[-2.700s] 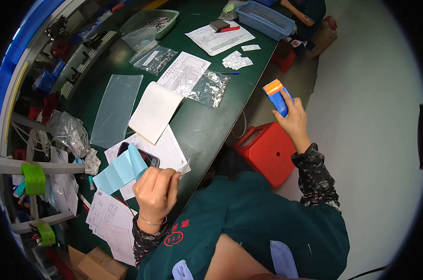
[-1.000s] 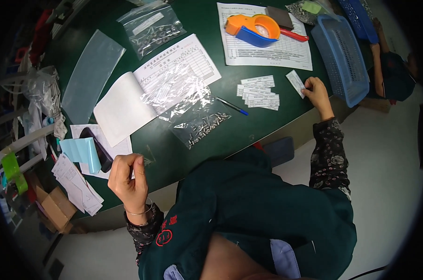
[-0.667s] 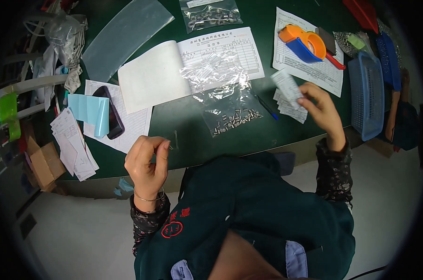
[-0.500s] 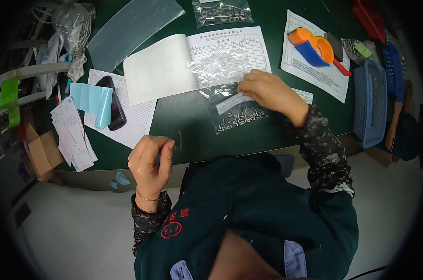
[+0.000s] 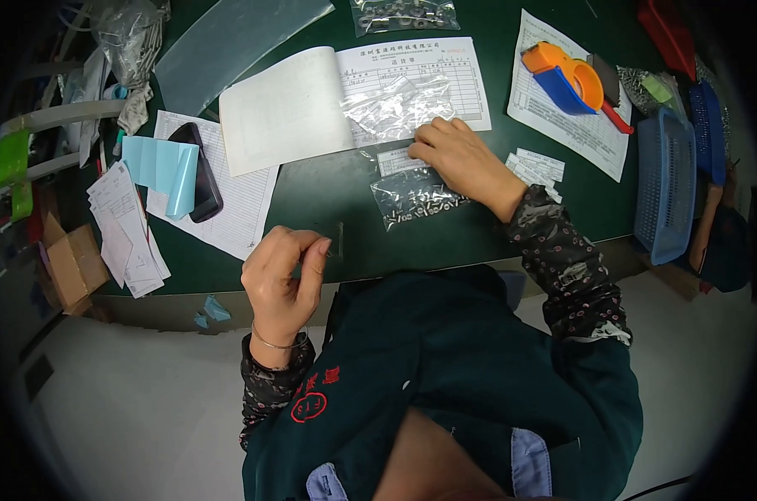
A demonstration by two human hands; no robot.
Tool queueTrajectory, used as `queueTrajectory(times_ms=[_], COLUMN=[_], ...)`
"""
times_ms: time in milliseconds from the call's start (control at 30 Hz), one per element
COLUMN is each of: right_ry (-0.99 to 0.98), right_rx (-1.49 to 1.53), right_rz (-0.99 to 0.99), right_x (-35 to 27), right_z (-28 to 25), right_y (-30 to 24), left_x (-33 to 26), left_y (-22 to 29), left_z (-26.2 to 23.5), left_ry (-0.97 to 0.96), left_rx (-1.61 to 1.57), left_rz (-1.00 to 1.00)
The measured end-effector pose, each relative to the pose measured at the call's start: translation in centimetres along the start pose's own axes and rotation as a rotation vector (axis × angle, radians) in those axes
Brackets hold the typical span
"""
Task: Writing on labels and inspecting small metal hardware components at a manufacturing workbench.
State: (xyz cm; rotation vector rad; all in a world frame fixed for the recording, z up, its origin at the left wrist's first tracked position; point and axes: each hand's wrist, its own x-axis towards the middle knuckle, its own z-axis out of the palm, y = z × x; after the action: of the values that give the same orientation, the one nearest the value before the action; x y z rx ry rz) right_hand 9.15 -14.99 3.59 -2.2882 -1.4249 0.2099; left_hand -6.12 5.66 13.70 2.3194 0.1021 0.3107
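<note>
Near the front edge of the green table, my left hand (image 5: 285, 271) is closed, thumb against curled fingers. A thin clear strip (image 5: 340, 240), perhaps plastic film or tape, stands out from its fingertips. My right hand (image 5: 466, 163) bends over the upper right of a clear plastic bag of small screws (image 5: 416, 199), its fingertips at the end of a white printed label (image 5: 400, 160). The hand covers the bag's right side. Just beyond lies an empty-looking clear bag (image 5: 408, 107), on an open form book (image 5: 282, 108).
Right of my right hand are small paper slips (image 5: 535, 171), a printed sheet (image 5: 533, 108) under an orange-and-blue tape dispenser (image 5: 566, 79), and a blue basket (image 5: 663, 188). At left lie a phone (image 5: 210, 188), blue paper (image 5: 157, 171) and papers (image 5: 128, 234). A bag of metal parts (image 5: 403, 17) lies far back.
My left hand has moved slightly right and away from me with the clear strip. The right hand has shifted left; the screw bag and its label now lie straighter, and more paper slips show.
</note>
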Motion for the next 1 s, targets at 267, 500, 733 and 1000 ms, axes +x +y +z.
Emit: queueTrajectory(times_ms=[267, 500, 733, 1000], right_ry=[0.122, -0.25, -0.196, -0.234], right_rx=[0.905, 2.428, 2.192, 2.402], right_rz=[0.245, 0.233, 0.332, 0.506], right_x=[-0.3, -3.4, -4.5, -4.0], right_z=[-4.6, 0.1, 0.6, 0.5], right_y=[-1.6, -8.7, -8.5, -9.4], left_x=[2.8, 1.7, 0.7, 0.2], left_y=[2.6, 2.5, 1.7, 2.1], left_z=[1.5, 3.7, 4.4, 4.8], left_ry=[-0.387, -0.399, -0.349, -0.369], left_rx=[-0.53, -1.133, -1.151, -1.172], left_rz=[-0.075, -0.239, -0.271, -0.336])
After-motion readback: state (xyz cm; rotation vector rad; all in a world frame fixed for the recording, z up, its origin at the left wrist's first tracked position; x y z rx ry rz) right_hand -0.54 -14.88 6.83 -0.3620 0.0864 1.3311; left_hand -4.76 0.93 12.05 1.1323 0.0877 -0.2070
